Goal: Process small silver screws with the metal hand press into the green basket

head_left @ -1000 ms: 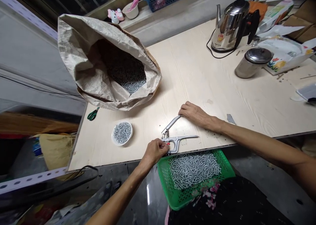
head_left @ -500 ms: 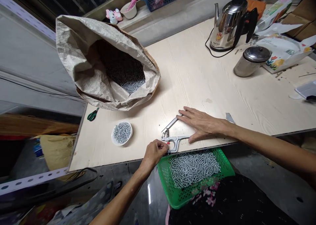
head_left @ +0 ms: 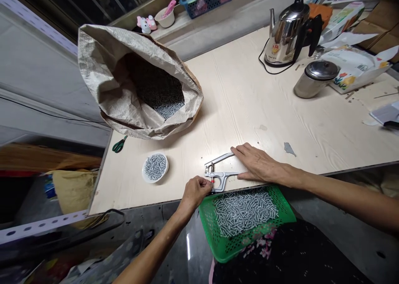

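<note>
Silver snap-fastener pliers [head_left: 220, 180] lie on the table's front edge, with a spring and a red part at the jaw end. My right hand [head_left: 258, 162] grips their handles, fingers over the upper handle and thumb against the lower one. At the jaw, my left hand [head_left: 197, 191] is closed in a pinch; whatever sits between its fingertips is too small and covered to make out. Just below, a green basket [head_left: 215, 247] holds many small metal screw-like pieces [head_left: 246, 213]. More such pieces fill a white bowl [head_left: 155, 167] left of the pliers.
A large open woven sack [head_left: 93, 80] with metal pieces inside stands at the back left. Green-handled scissors [head_left: 119, 145] lie near the left edge. On the right are a steel kettle [head_left: 285, 37], a lidded metal canister [head_left: 314, 80] and a grey scrap [head_left: 289, 148].
My right hand has squeezed the upper handle down toward the lower one, so the pliers' handles are closer together. My left hand stays at the jaw. The view has shifted slightly.
</note>
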Available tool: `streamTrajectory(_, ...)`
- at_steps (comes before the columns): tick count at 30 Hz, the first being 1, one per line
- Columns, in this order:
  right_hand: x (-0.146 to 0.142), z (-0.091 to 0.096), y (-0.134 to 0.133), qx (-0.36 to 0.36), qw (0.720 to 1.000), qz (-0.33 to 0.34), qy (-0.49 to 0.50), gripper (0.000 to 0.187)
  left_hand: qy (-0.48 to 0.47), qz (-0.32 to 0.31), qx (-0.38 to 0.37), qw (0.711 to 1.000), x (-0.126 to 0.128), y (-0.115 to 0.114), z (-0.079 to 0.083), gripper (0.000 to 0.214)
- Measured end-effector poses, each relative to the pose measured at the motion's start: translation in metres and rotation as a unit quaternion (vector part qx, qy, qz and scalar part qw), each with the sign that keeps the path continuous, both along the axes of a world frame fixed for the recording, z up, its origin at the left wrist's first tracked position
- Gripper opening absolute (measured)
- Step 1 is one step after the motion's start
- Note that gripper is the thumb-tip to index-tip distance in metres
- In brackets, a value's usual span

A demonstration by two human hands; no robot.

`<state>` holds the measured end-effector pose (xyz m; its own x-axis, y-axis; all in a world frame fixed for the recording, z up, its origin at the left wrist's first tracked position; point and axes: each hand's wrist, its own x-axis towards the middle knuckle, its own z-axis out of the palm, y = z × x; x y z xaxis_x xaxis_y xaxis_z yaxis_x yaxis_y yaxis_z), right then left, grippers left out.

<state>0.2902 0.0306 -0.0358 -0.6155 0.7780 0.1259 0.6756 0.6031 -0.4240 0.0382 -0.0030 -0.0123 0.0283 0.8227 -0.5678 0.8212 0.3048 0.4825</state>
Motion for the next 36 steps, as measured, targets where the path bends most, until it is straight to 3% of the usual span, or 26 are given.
streamTrajectory(3,-0.003,0.001,-0.005,0.011,0.999,-0.006,-0.03,0.05,0.059,-0.048,0.136,0.988,0.007,-0.008,0.004,0.02)
streamTrajectory(6,-0.007,0.004,-0.004,0.027,0.998,0.003,-0.049,0.037,0.09,-0.164,0.301,0.935,0.021,-0.006,0.003,0.031)
streamTrajectory(9,-0.01,0.007,-0.003,0.038,0.996,0.008,-0.077,0.036,0.059,-0.314,0.329,0.889,0.035,0.01,-0.004,0.051)
streamTrajectory(12,-0.012,0.007,-0.003,0.042,0.994,0.004,-0.102,0.041,0.04,-0.375,0.292,0.879,0.044,0.029,-0.01,0.05)
streamTrajectory(17,-0.019,-0.002,0.01,0.047,0.995,0.011,-0.087,0.032,0.043,-0.324,0.28,0.903,0.044,0.037,-0.015,0.04)
streamTrajectory(22,-0.033,-0.019,0.036,0.057,0.996,0.045,-0.047,0.011,0.059,-0.27,0.296,0.914,0.037,0.044,-0.014,0.013)
streamTrajectory(26,-0.041,-0.024,0.048,0.051,0.996,0.06,-0.045,0.016,0.069,-0.262,0.302,0.914,0.036,0.051,-0.016,0.014)
streamTrajectory(30,-0.037,-0.014,0.047,0.055,0.997,0.046,-0.04,0.015,0.054,-0.237,0.332,0.911,0.033,0.048,-0.021,0.019)
streamTrajectory(33,-0.032,-0.006,0.04,0.089,0.995,0.048,-0.007,0.044,0.026,-0.164,0.386,0.907,0.02,0.038,-0.016,0.038)
streamTrajectory(36,-0.033,-0.007,0.031,0.101,0.993,0.056,-0.008,0.038,0.028,-0.034,0.406,0.913,-0.003,0.027,-0.004,0.034)
